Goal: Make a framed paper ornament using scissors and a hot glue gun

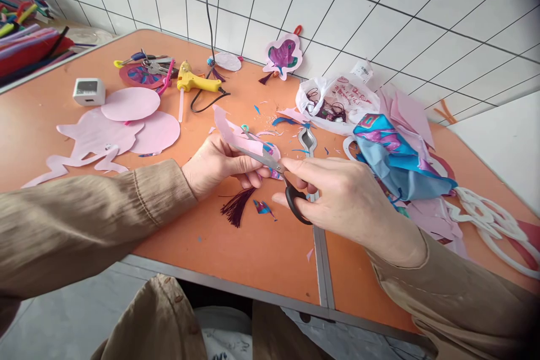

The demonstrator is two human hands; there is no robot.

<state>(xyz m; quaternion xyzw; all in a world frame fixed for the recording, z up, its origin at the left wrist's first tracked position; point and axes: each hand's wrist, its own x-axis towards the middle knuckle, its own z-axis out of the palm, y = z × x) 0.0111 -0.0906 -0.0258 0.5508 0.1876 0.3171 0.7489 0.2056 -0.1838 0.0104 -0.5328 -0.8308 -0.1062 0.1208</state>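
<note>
Over the middle of the orange table, my left hand [225, 166] pinches a piece of pink paper [228, 126] with a colourful blue and purple patch near its right end. My right hand [341, 197] grips a pair of scissors [297, 202] by the black handles, its blades reaching left along the paper. My fingers and the paper partly hide the blades. Just below my left fingers lies a dark purple tassel [237, 208]; whether it is joined to the paper I cannot tell. A small shiny blue and purple scrap [264, 207] rests beside the tassel.
Pink paper shapes [156, 132] lie at the left, near a white box-like device [89, 91]. Behind them is a yellow glue gun [196, 80] with a black cord. A finished-looking pink ornament [283, 56] leans on the tiled wall. Blue fabric [400, 163] and a white plastic bag [358, 95] occupy the right.
</note>
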